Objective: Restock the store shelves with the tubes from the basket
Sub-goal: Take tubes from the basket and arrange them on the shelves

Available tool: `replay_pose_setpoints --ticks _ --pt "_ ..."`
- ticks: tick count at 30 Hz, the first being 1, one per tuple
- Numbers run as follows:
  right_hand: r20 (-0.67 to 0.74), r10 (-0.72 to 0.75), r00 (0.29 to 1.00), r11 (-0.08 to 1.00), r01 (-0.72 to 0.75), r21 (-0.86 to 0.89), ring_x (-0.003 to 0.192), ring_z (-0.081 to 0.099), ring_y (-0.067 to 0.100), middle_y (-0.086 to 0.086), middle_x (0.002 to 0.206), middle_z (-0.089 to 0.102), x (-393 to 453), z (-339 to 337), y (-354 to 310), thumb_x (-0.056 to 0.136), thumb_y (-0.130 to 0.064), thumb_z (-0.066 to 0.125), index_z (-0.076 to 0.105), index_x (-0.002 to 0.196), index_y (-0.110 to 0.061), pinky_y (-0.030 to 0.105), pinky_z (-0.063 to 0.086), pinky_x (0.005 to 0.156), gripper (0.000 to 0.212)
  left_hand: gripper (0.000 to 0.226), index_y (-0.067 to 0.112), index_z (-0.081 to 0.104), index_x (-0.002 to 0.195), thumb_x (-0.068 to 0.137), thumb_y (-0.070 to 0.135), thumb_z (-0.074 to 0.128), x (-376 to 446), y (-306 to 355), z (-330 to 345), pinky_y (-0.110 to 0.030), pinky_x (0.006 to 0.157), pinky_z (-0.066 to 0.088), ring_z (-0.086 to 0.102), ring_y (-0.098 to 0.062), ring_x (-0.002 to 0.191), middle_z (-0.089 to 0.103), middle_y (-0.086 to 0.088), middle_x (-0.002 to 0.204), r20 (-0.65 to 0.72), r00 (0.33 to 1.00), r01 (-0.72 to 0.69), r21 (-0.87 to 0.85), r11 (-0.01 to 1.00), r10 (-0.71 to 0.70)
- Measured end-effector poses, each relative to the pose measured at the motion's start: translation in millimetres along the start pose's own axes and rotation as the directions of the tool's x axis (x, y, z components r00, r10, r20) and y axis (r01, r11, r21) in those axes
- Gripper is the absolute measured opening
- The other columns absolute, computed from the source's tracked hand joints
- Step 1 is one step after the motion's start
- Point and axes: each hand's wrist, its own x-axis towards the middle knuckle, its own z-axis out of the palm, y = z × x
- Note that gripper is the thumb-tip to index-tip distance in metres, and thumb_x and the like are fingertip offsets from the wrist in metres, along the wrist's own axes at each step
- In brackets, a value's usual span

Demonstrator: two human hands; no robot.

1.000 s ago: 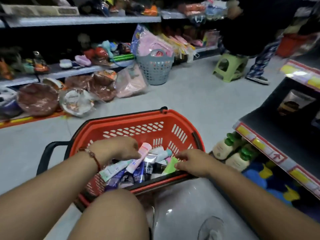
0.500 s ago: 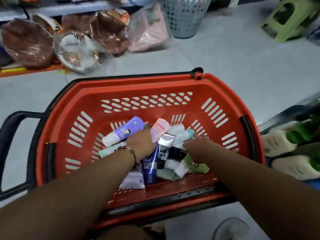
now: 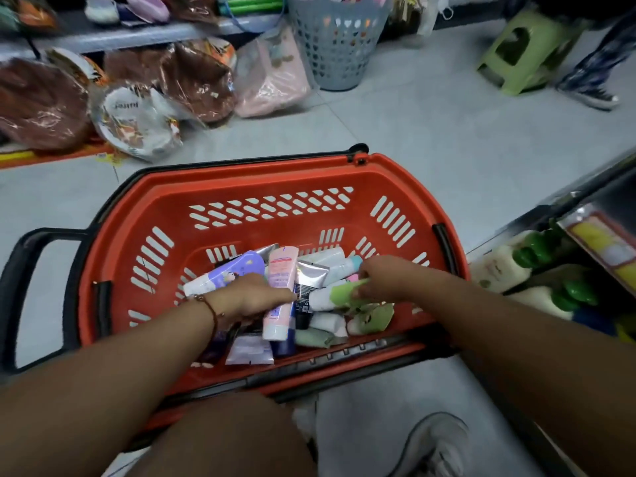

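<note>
Head view looks down into a red basket (image 3: 165,215) on the pale tiled floor (image 3: 430,132), both hands inside it among a loose heap of tubes. The left hand (image 3: 251,297) lies over the pile, fingers reaching onto a pink tube (image 3: 280,290); whether they close round it cannot be told. The right hand (image 3: 382,273) pinches a green and white tube (image 3: 335,296) with curled fingers. A purple tube (image 3: 227,275) lies beside the left wrist. The basket's slotted walls stand high around the pile, open above. White bottles with green caps (image 3: 516,266) sit on the low shelf at right, just beside the basket. A grey hamper (image 3: 339,46) and green stool (image 3: 523,53) stand well apart.
</note>
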Motion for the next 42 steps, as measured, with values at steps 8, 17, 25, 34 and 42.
replay_pose_setpoints --ticks 8,17,25,34,42 --pt "-0.228 0.066 0.971 0.722 0.111 0.683 0.089 0.068 0.024 0.01 0.106 0.069 -136.8 -52.2 9.8 0.092 -0.033 0.066 0.066 0.103 -0.011 0.036 0.058 0.075 0.024 0.036 0.019 0.06 0.118 0.09 0.039 0.064 -114.9 70.7 -29.1 -0.034 0.08 0.051 0.066 -0.022 0.096 0.074 -0.003 0.105 0.091 0.938 -0.264 -0.435 0.861 0.334" --pt "-0.311 0.421 0.852 -0.058 0.367 0.928 0.078 0.069 0.016 0.005 0.093 0.07 -331.4 -48.3 53.0 0.089 -0.036 0.068 0.064 0.104 -0.016 0.025 0.056 0.06 0.025 0.031 0.012 0.061 0.104 0.088 0.038 0.062 -273.2 196.1 40.6 -0.037 0.065 0.062 0.07 -0.02 0.072 0.068 -0.011 0.093 0.394 0.751 -0.143 -0.687 0.712 0.531" --pt "-0.255 0.489 0.834 -0.418 0.481 0.771 0.1 0.069 0.03 0.016 0.112 0.072 -385.1 77.0 90.2 0.095 -0.013 0.059 0.062 0.119 -0.009 0.044 0.054 0.095 0.025 0.048 0.017 0.068 0.112 0.07 0.04 0.073 -322.7 199.5 190.2 -0.037 0.069 0.061 0.07 -0.02 0.083 0.074 -0.008 0.098 0.504 0.679 -0.225 -0.549 0.805 0.533" --pt "-0.032 0.63 0.776 -0.457 0.404 0.792 0.097 0.07 0.023 0.01 0.108 0.074 -418.4 192.4 130.4 0.096 -0.018 0.056 0.066 0.117 -0.016 0.039 0.057 0.086 0.023 0.036 0.015 0.073 0.104 0.081 0.042 0.074 -331.3 203.5 301.0 -0.041 0.077 0.06 0.072 -0.02 0.082 0.077 -0.008 0.099 0.654 0.666 -0.286 -0.218 0.933 0.357" --pt "0.148 0.676 0.722 -0.548 0.358 0.757 0.107 0.069 0.027 0.01 0.109 0.074 -419.6 238.4 164.0 0.087 -0.021 0.055 0.068 0.119 -0.016 0.046 0.054 0.096 0.034 0.031 0.017 0.069 0.104 0.083 0.039 0.074 -321.7 215.2 363.5 -0.033 0.066 0.058 0.071 -0.018 0.073 0.077 -0.006 0.086 0.704 0.668 -0.274 -0.068 0.959 0.241"
